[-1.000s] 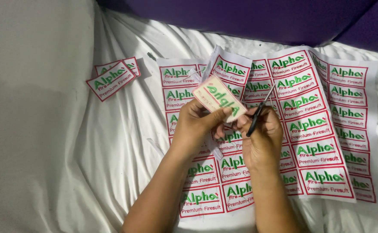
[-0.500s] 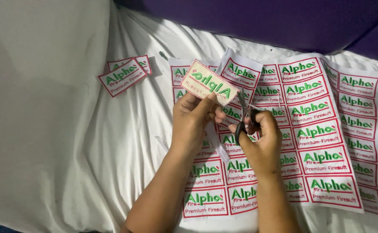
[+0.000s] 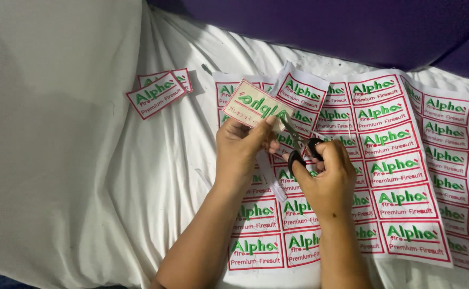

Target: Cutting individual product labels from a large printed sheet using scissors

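My left hand (image 3: 241, 145) pinches a single embroidered label patch (image 3: 255, 105), its pale back side facing me, raised above a white fabric sheet of labels (image 3: 400, 160). My right hand (image 3: 328, 179) grips small black-handled scissors (image 3: 297, 144), whose blades point up toward the right edge of the held patch. The sheet carries several rows of red-bordered rectangular labels with green lettering. A narrow trimmed strip of fabric (image 3: 269, 176) hangs between my hands.
Two cut labels (image 3: 158, 92) lie stacked to the left on the rumpled white cloth (image 3: 74, 160). A dark purple surface (image 3: 325, 27) runs along the far edge. The top of the sheet is folded over (image 3: 299, 88).
The patch in my left hand has turned and shifted left, and the scissors have closed in on its edge. The view has drifted so the sheet sits lower and further right.
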